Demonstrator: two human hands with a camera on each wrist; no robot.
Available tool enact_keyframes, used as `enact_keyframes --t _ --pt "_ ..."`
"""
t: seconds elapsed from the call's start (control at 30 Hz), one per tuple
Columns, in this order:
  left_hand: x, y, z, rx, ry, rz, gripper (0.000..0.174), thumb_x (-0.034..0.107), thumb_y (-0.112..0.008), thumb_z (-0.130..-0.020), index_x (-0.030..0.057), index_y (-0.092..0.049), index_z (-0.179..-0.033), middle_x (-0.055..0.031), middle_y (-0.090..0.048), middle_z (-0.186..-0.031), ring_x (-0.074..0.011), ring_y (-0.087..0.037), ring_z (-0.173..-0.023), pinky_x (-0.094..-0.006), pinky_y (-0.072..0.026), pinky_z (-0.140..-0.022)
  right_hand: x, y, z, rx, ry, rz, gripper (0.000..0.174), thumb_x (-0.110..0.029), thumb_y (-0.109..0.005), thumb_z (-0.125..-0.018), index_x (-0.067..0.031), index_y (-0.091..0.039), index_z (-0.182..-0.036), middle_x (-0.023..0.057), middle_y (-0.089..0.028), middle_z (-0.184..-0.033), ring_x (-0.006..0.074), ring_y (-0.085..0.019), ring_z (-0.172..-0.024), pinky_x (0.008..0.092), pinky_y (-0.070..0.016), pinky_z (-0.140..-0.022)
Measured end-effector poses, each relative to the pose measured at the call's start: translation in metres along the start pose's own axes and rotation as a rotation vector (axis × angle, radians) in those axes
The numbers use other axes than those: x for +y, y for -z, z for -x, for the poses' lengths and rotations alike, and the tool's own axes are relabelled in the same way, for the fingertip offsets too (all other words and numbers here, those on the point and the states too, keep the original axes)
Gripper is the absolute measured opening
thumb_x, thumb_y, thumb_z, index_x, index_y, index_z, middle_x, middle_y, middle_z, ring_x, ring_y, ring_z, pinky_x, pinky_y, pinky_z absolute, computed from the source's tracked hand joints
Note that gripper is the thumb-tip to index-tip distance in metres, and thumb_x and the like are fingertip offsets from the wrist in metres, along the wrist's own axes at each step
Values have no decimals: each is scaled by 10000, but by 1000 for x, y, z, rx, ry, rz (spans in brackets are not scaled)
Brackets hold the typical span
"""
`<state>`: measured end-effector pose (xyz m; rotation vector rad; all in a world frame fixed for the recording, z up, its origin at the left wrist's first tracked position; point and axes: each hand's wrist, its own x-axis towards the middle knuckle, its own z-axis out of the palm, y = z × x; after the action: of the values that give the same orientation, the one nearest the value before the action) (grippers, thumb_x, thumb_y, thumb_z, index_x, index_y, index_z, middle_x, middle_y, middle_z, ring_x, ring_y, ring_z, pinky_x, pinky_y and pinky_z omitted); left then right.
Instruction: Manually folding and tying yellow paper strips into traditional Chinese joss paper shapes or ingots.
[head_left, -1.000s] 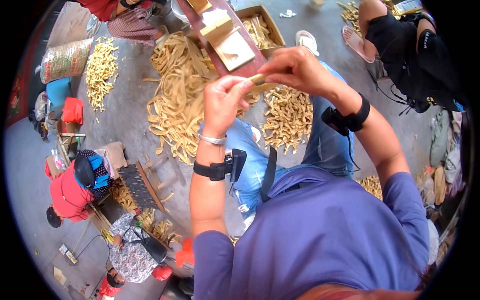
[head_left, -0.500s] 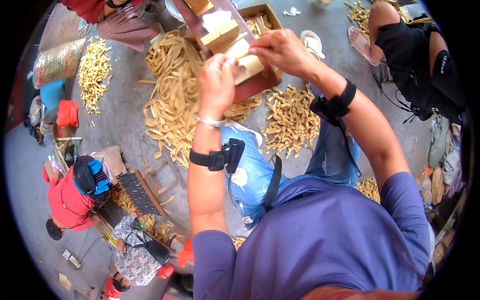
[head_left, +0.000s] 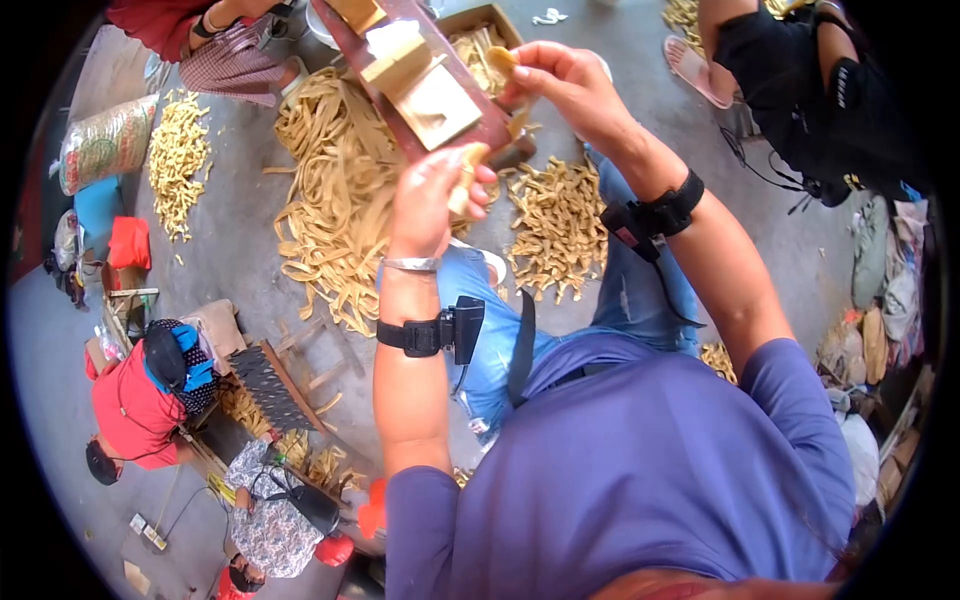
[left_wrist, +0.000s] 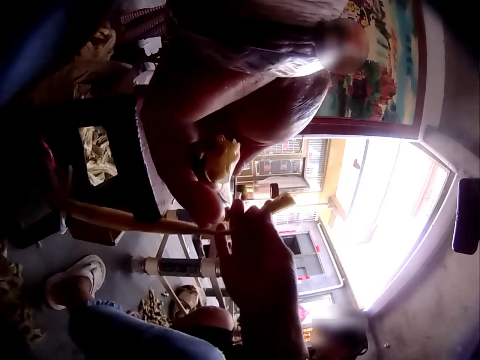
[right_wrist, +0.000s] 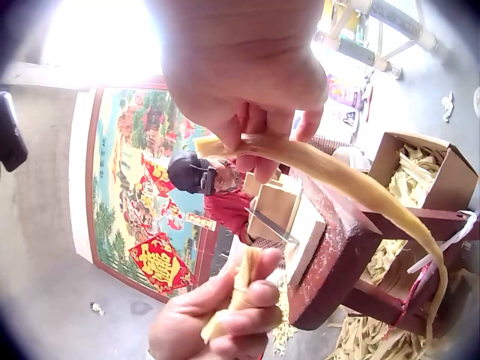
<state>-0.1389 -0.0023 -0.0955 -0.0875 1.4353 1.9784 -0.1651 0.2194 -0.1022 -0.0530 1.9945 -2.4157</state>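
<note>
My left hand (head_left: 420, 205) grips a short folded piece of tan strip (right_wrist: 234, 296), with fingers curled round it and its ends sticking out. My right hand (head_left: 580, 90) pinches one end of a long, flat tan strip (right_wrist: 352, 186) between thumb and fingers. The rest of that strip droops in a curve past the bench corner in the right wrist view. Both hands are apart, over the near end of a dark red bench (right_wrist: 330, 262). On the bench lie a pale board (head_left: 440, 112) and a wooden block with a thin metal blade (right_wrist: 274, 226) beside it.
Long tan strips (head_left: 335, 200) lie heaped on the floor left of the bench, with short knotted pieces (head_left: 560, 225) piled to the right. A cardboard box (right_wrist: 442, 161) of strips stands beyond. Other people sit around, one in black shorts (head_left: 775, 90) at the right.
The hands were close together at the bench end, then over the board, with a strip between them. Now they have separated, the right moving up and away while the left has dropped back slightly.
</note>
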Motion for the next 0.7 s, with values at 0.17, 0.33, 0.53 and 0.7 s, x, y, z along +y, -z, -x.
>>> enact_keyframes --t 0.17,0.33,0.53,0.7 --pt "-47 -36 3 -25 -16 -152 359 234 -443 -986 -57 -603 -1121 -174 -658 -1043 -254 -654 -923 -384 -506 -882 -33 1 48 -101 61 16 186 -128 -618 -902 11 -637 -1024 39 -677 -900 89 -627 -824 214 -507 -734" --pt "8 -103 36 41 -127 322 280 186 -500 -957 -50 -592 -1075 -124 -661 -937 -167 -645 -773 -251 -526 -696 -73 -5 118 -179 73 -28 182 -105 -643 -878 16 -650 -1013 53 -688 -877 95 -636 -801 225 -507 -729" --pt "31 -153 82 -33 -392 -155 165 106 -606 -856 -32 -642 -938 -52 -661 -760 -98 -608 -652 -229 -480 -577 -115 2 168 11 562 348 108 -52 -600 -885 20 -636 -958 101 -664 -961 169 -624 -924 292 -486 -830" --pt "44 -164 103 -175 -366 -758 187 79 -629 -820 -50 -650 -953 -8 -641 -845 -50 -567 -730 -198 -459 -664 -112 2 165 -126 230 -98 237 -115 -463 -964 28 -501 -1149 113 -584 -1108 161 -570 -988 275 -462 -832"
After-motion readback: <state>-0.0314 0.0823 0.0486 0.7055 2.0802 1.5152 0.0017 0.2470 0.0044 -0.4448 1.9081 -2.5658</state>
